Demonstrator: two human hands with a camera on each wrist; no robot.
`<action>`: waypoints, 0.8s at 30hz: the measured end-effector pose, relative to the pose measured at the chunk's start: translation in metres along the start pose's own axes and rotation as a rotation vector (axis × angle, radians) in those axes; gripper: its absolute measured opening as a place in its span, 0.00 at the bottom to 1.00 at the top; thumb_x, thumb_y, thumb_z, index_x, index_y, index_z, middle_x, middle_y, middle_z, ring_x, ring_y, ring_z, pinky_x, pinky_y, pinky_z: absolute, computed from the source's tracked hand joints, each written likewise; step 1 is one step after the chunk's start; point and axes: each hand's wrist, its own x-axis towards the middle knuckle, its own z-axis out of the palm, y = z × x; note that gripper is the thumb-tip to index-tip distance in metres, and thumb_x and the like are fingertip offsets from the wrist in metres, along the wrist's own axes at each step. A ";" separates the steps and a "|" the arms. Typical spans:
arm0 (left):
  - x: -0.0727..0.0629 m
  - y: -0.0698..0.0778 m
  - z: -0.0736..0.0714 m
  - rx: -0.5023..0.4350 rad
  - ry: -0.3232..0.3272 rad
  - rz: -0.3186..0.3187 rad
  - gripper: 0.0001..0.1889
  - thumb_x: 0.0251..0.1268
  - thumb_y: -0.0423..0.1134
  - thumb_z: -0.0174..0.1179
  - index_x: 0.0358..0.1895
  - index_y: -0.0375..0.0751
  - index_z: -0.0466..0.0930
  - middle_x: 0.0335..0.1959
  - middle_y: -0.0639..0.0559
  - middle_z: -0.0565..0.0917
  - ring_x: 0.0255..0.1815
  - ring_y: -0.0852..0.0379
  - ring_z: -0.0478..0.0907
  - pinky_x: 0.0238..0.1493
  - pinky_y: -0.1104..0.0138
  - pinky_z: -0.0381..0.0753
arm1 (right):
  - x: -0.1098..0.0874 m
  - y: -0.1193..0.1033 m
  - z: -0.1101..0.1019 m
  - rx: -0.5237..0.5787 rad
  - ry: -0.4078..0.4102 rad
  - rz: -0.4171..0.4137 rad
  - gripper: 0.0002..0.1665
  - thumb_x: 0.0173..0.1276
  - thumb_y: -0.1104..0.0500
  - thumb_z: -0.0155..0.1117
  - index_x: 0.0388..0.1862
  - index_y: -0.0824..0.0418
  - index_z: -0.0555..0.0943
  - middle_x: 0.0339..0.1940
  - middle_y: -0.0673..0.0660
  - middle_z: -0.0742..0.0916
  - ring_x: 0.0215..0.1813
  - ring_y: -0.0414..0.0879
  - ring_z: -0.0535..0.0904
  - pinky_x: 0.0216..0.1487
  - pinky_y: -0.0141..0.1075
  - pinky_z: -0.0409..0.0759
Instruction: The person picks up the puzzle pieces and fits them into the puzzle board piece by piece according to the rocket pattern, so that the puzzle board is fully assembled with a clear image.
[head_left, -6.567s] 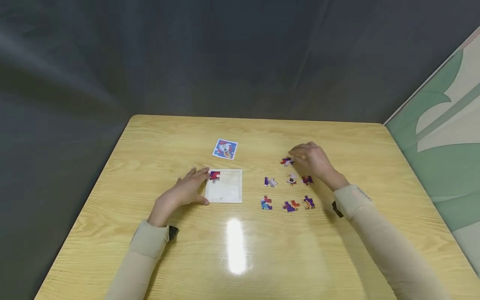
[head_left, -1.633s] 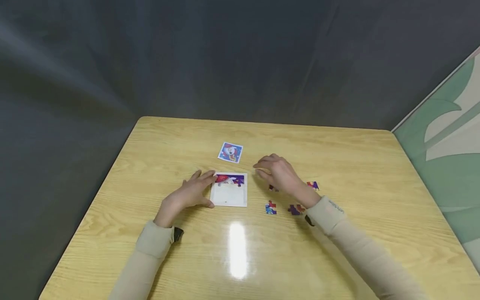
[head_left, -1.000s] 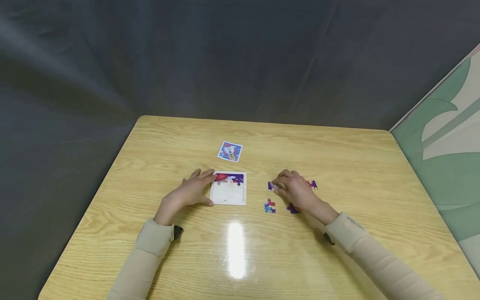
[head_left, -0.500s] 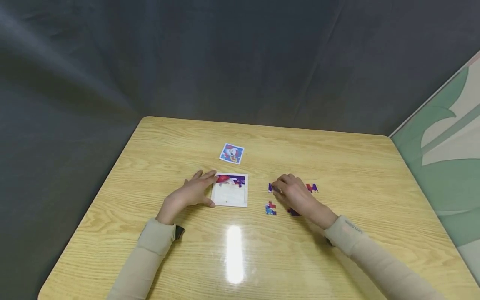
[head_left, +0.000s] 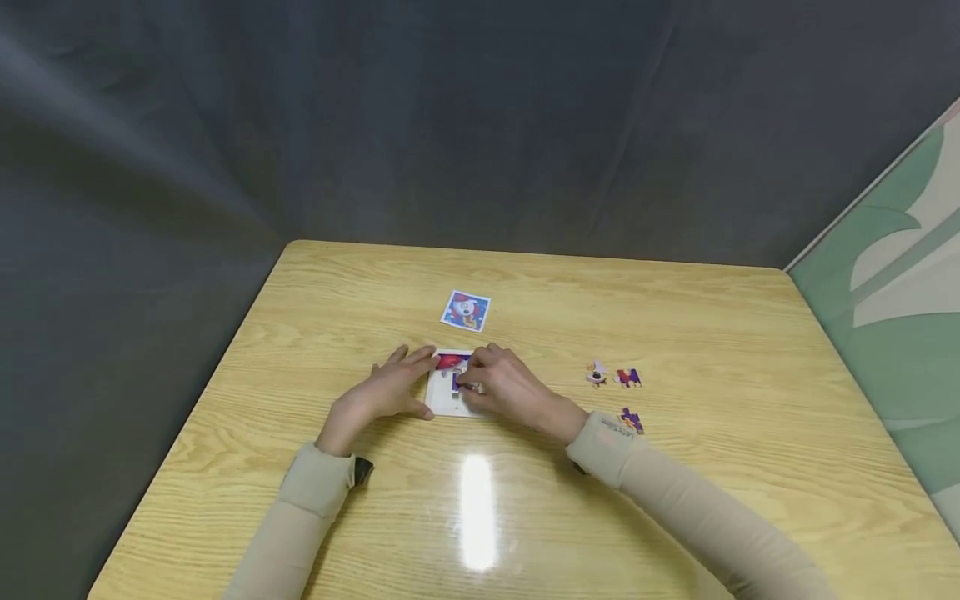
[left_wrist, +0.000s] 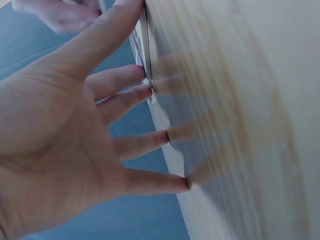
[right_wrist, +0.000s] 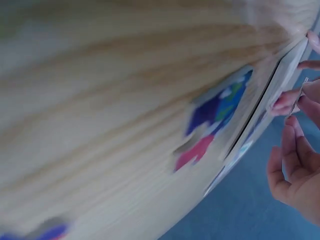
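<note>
My left hand (head_left: 381,393) lies along the left side of a white square puzzle tray (head_left: 442,406), its fingers spread. In the left wrist view, the fingertips of my left hand (left_wrist: 75,135) touch the tabletop and tray edge. Above the tray, my right hand (head_left: 516,390) pinches a purple-and-white jigsaw piece (head_left: 456,383) between thumb and fingers. The right wrist view shows that thin piece (right_wrist: 299,97) edge-on in my right hand (right_wrist: 300,170), tilted. Red and purple joined pieces (head_left: 450,361) fill the visible part of the tray's top row; my right hand hides the rest.
Behind the tray lies a small picture card (head_left: 467,311). Loose jigsaw pieces lie to the right: one white (head_left: 596,373), one red-purple (head_left: 628,377), one purple-orange (head_left: 632,419). A blue-and-red piece (right_wrist: 215,112) sits near the tray. A dark curtain (head_left: 480,125) hangs behind the table.
Over several seconds, the tray's top row has gained pieces beside the first. My right hand has just picked up a loose piece and carried it left over the tray. My left hand stays put.
</note>
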 end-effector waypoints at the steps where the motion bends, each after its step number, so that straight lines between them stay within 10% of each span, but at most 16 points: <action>1: 0.000 0.000 0.001 -0.001 0.001 0.003 0.46 0.53 0.48 0.71 0.73 0.38 0.59 0.78 0.47 0.49 0.75 0.31 0.38 0.59 0.24 0.44 | 0.004 -0.001 0.003 0.003 -0.020 0.006 0.08 0.61 0.59 0.70 0.39 0.58 0.88 0.37 0.54 0.84 0.37 0.44 0.75 0.37 0.34 0.75; 24: 0.001 0.002 -0.001 0.013 -0.004 -0.001 0.47 0.52 0.49 0.71 0.74 0.40 0.57 0.78 0.46 0.49 0.75 0.31 0.38 0.59 0.24 0.44 | 0.025 -0.009 0.024 -0.076 -0.107 0.003 0.08 0.65 0.58 0.66 0.41 0.57 0.88 0.40 0.54 0.84 0.39 0.46 0.74 0.38 0.36 0.76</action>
